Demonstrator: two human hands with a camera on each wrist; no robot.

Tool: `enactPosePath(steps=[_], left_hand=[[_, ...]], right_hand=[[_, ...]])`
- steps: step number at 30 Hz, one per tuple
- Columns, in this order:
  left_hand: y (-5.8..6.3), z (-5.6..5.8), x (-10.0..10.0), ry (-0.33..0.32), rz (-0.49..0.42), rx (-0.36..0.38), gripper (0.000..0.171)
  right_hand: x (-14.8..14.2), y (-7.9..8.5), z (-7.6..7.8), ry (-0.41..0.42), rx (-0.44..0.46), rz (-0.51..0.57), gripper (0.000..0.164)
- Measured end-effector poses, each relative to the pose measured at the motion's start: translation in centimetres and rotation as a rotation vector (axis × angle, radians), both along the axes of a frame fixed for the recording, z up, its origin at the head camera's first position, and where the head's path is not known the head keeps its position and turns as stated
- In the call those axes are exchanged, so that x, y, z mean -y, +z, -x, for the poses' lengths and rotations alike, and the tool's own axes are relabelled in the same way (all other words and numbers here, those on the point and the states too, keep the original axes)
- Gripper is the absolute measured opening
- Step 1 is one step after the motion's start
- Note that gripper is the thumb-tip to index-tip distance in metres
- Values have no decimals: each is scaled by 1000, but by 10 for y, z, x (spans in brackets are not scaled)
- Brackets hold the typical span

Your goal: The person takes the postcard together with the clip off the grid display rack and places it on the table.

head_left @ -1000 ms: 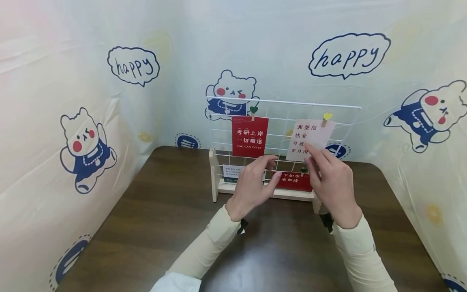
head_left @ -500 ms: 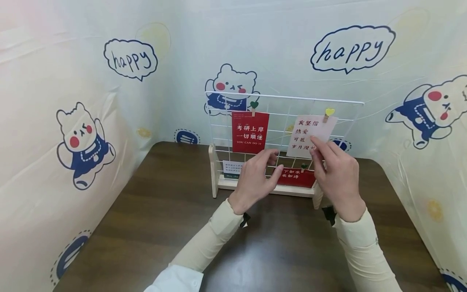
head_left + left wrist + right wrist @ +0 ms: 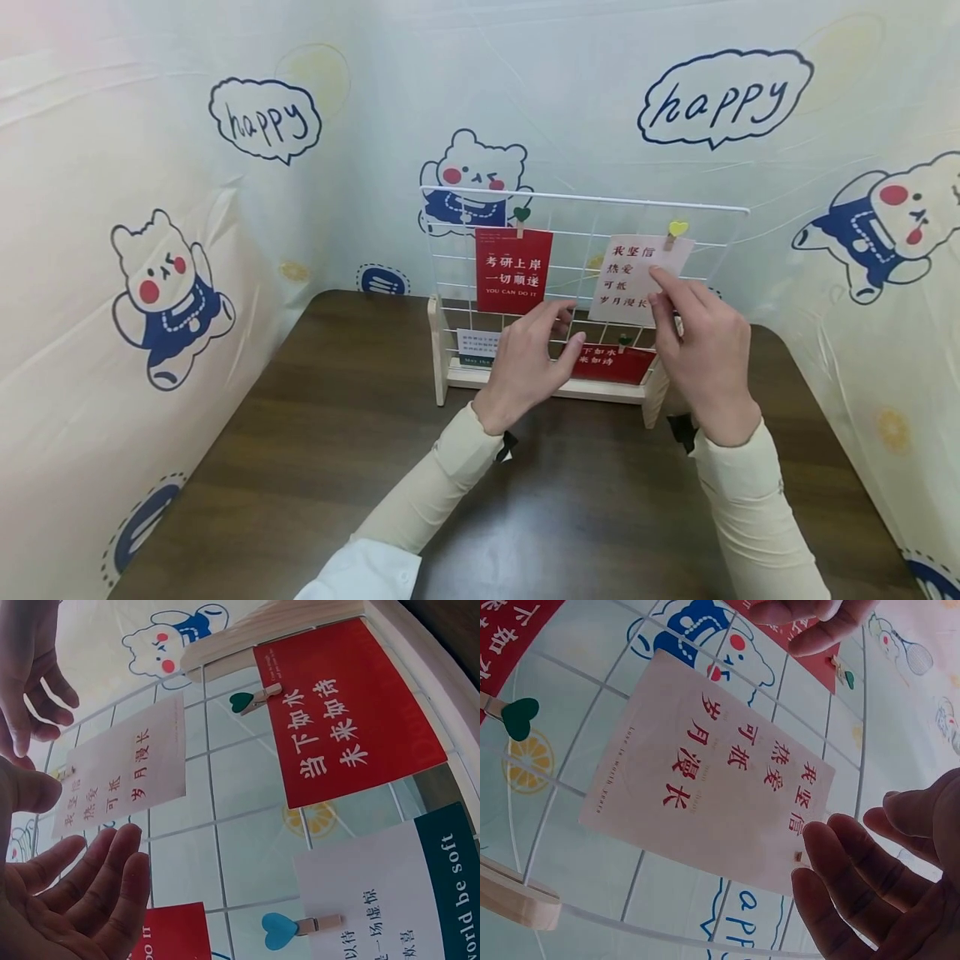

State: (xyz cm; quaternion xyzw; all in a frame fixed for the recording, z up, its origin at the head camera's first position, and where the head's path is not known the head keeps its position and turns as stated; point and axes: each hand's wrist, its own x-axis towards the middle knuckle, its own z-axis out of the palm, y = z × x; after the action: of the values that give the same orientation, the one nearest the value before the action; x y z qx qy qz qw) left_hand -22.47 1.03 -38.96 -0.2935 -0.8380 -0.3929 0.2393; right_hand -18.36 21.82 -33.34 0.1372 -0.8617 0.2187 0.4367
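A white wire grid (image 3: 585, 197) stands in a wooden base, with cards clipped to it. My right hand (image 3: 705, 358) is in front of the pale pink card (image 3: 630, 279), its fingertips overlapping the card's right part. That card hangs tilted under a yellow heart clothespin (image 3: 677, 229). In the right wrist view those fingers (image 3: 870, 859) curve loosely around nothing, close to the clip end. My left hand (image 3: 528, 362) hovers before the grid's middle, fingers loosely bent and holding nothing. Behind it, the lower red card (image 3: 615, 365) is partly covered.
The upper red card (image 3: 513, 271) hangs from a green heart clothespin (image 3: 522, 215). Low on the grid is a white-and-green card (image 3: 476, 346) with a blue heart clothespin (image 3: 279, 930). A brown table (image 3: 337, 417) bears the stand; a printed curtain (image 3: 360, 100) surrounds it.
My right hand has shifted slightly right across the pale pink card, uncovering more of its lettering. The left hand keeps nearly the same place. The head view has tilted a little.
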Motion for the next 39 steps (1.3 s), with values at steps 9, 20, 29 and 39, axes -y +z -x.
enactPosePath(steps=[9,20,29,39], left_hand=[[12,5,-5,-2,-7,-15,47],[11,4,-11,-2,-7,8,48],[13,3,-11,14,-4,10,48],[19,8,-15,31,-26,-12,47]], right_hand=[[-2,14,4,7,-41,42,29],[-4,16,4,-7,-52,50,26],[-7,15,4,-18,-40,46,28],[-10,20,7,-42,-34,50,30]])
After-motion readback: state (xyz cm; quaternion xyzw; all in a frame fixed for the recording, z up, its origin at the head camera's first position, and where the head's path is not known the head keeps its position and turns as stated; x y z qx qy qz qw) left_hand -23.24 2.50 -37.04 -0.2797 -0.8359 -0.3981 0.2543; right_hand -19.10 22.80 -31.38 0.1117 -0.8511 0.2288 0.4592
